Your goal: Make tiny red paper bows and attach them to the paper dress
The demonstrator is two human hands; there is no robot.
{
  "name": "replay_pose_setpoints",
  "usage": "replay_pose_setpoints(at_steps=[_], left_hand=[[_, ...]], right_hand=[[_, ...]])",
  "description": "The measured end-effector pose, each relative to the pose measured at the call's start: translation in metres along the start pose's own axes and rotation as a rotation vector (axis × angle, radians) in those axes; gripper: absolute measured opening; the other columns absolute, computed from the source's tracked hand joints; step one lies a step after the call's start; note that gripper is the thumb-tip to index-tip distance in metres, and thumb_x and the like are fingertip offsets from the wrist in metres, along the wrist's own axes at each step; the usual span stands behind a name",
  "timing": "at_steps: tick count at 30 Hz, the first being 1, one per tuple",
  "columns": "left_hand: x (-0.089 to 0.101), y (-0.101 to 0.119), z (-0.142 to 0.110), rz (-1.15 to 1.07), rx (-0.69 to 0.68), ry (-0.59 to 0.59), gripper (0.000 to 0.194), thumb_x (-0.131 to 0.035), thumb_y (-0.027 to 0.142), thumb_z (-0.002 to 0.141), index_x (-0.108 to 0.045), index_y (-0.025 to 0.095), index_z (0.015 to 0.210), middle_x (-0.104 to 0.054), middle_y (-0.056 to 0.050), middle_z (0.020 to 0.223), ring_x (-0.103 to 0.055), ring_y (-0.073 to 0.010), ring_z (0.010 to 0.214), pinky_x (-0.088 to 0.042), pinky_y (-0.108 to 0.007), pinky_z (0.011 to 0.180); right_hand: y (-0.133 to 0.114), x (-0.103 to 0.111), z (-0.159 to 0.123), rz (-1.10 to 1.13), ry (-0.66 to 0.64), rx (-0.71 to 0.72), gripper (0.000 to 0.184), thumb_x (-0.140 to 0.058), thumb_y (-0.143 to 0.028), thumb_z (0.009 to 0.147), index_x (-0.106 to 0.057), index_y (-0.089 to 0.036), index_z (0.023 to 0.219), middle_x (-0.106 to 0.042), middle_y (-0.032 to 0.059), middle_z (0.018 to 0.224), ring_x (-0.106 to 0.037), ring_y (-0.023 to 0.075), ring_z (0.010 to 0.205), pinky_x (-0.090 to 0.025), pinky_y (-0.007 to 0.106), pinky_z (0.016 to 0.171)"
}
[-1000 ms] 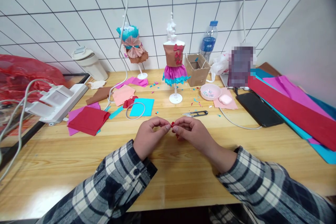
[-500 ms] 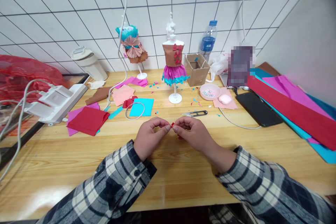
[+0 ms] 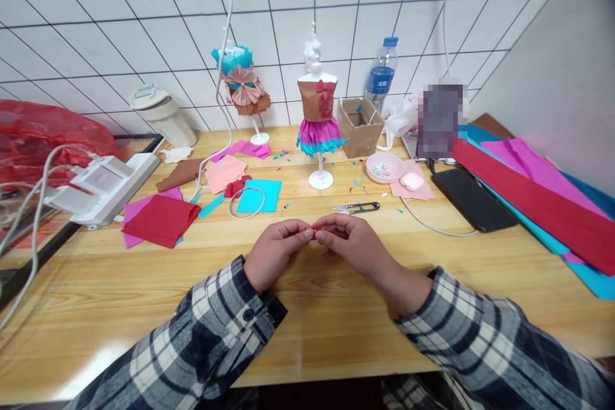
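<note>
Between my fingertips is a small piece of red crepe paper (image 3: 315, 232), mostly hidden. My left hand (image 3: 281, 250) pinches its left side and my right hand (image 3: 353, 243) pinches its right side, just above the wooden table (image 3: 307, 327). Just beyond my right hand lies a pair of black thread snips (image 3: 358, 207). Farther back stands a small dress form (image 3: 318, 102) in a brown paper top with red bows and a pink skirt edged in blue. A silver ring (image 3: 246, 203) rests partly on a blue paper square (image 3: 266, 196).
Red paper squares (image 3: 161, 221) lie at left, near a power strip (image 3: 108, 189). A second dressed form (image 3: 245, 80), a cardboard box (image 3: 361, 131) and a water bottle (image 3: 382, 73) stand at the back. A bead dish (image 3: 384, 168), a black phone (image 3: 473, 198) and long paper strips (image 3: 533, 195) are at right.
My fingertips have shifted slightly around the red paper, which shows a little differently between them. Everything else stays where it was.
</note>
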State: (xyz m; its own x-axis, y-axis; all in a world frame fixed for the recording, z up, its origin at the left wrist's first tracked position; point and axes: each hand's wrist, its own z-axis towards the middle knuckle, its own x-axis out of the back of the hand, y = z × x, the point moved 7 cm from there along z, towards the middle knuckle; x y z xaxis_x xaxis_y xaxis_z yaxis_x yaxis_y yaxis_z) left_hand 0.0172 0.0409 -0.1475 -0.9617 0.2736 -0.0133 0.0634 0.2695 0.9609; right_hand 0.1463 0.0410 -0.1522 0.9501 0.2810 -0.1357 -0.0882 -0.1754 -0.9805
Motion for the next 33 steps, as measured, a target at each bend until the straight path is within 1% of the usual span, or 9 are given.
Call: replay_pose_setpoints(at_steps=[3,5,7,9,11,13,15,24,33], left_hand=[[0.000,0.001,0.001,0.051,-0.027,-0.028,0.027,-0.065,0.042,0.075,-0.063,0.015,0.075,-0.060,-0.001,0.067,-0.053,-0.0132,0.063,-0.042,-0.026,0.063],[0.001,0.005,0.002,0.142,-0.091,-0.017,0.029,-0.060,0.043,0.080,-0.063,0.016,0.074,-0.061,-0.001,0.069,-0.054,-0.0140,0.066,-0.043,-0.027,0.065],[0.004,0.015,0.000,0.293,-0.200,0.042,0.029,-0.056,0.043,0.084,-0.063,0.016,0.078,-0.063,-0.002,0.074,-0.057,-0.0156,0.072,-0.044,-0.028,0.069],[0.005,0.027,-0.005,0.470,-0.330,0.099,0.025,-0.059,0.041,0.083,-0.064,0.017,0.084,-0.065,-0.003,0.080,-0.058,-0.0174,0.079,-0.045,-0.030,0.075],[0.002,0.037,-0.009,0.628,-0.448,0.115,0.021,-0.060,0.038,0.083,-0.065,0.018,0.083,-0.065,-0.003,0.080,-0.059,-0.0180,0.081,-0.044,-0.030,0.077],[0.000,0.041,-0.012,0.706,-0.516,0.107,0.018,-0.060,0.035,0.085,-0.066,0.018,0.079,-0.065,-0.003,0.078,-0.059,-0.0177,0.080,-0.043,-0.030,0.077],[0.000,0.041,-0.012,0.690,-0.513,0.106,0.018,-0.059,0.033,0.085,-0.066,0.018,0.077,-0.066,-0.003,0.078,-0.059,-0.0173,0.079,-0.044,-0.029,0.076],[0.004,0.029,-0.006,0.495,-0.373,0.067,0.023,-0.058,0.038,0.085,-0.068,0.018,0.080,-0.067,-0.004,0.082,-0.060,-0.0178,0.081,-0.046,-0.029,0.079],[0.001,0.027,-0.005,0.475,-0.340,0.008,0.026,-0.055,0.039,0.086,-0.068,0.017,0.081,-0.066,-0.004,0.081,-0.059,-0.0175,0.079,-0.046,-0.029,0.077]], right_hand=[[0.001,0.001,0.000,0.021,0.018,-0.009,0.027,-0.074,-0.040,0.069,-0.064,-0.018,0.082,-0.066,0.0017,0.076,-0.060,0.0132,0.068,-0.053,0.026,0.057],[0.001,0.001,-0.001,0.006,0.016,-0.002,0.028,-0.073,-0.041,0.070,-0.064,-0.017,0.081,-0.065,0.0019,0.076,-0.060,0.0129,0.068,-0.054,0.026,0.057],[0.000,0.002,-0.001,-0.020,0.017,0.011,0.027,-0.071,-0.042,0.072,-0.064,-0.017,0.082,-0.064,0.0016,0.074,-0.058,0.0119,0.066,-0.054,0.025,0.056],[-0.001,0.004,-0.001,-0.037,0.026,0.017,0.027,-0.070,-0.042,0.073,-0.064,-0.017,0.082,-0.063,0.0010,0.073,-0.057,0.0110,0.064,-0.054,0.024,0.055],[-0.001,0.005,0.000,-0.038,0.031,0.014,0.028,-0.070,-0.043,0.073,-0.063,-0.017,0.081,-0.062,0.0005,0.073,-0.056,0.0106,0.063,-0.053,0.024,0.054],[-0.002,0.006,0.000,-0.032,0.029,0.015,0.028,-0.071,-0.043,0.073,-0.063,-0.017,0.080,-0.062,0.0001,0.072,-0.056,0.0106,0.062,-0.053,0.024,0.054],[-0.002,0.005,0.000,-0.029,0.022,0.017,0.028,-0.072,-0.043,0.072,-0.065,-0.017,0.081,-0.063,0.0002,0.072,-0.057,0.0107,0.062,-0.053,0.025,0.055],[-0.002,0.002,-0.001,0.036,-0.026,-0.010,0.027,-0.073,-0.038,0.071,-0.067,-0.019,0.090,-0.064,0.0004,0.075,-0.058,0.0111,0.065,-0.052,0.023,0.055],[-0.001,0.003,0.000,0.027,-0.015,0.002,0.025,-0.074,-0.039,0.070,-0.066,-0.019,0.084,-0.065,0.0009,0.075,-0.057,0.0118,0.065,-0.049,0.022,0.050]])
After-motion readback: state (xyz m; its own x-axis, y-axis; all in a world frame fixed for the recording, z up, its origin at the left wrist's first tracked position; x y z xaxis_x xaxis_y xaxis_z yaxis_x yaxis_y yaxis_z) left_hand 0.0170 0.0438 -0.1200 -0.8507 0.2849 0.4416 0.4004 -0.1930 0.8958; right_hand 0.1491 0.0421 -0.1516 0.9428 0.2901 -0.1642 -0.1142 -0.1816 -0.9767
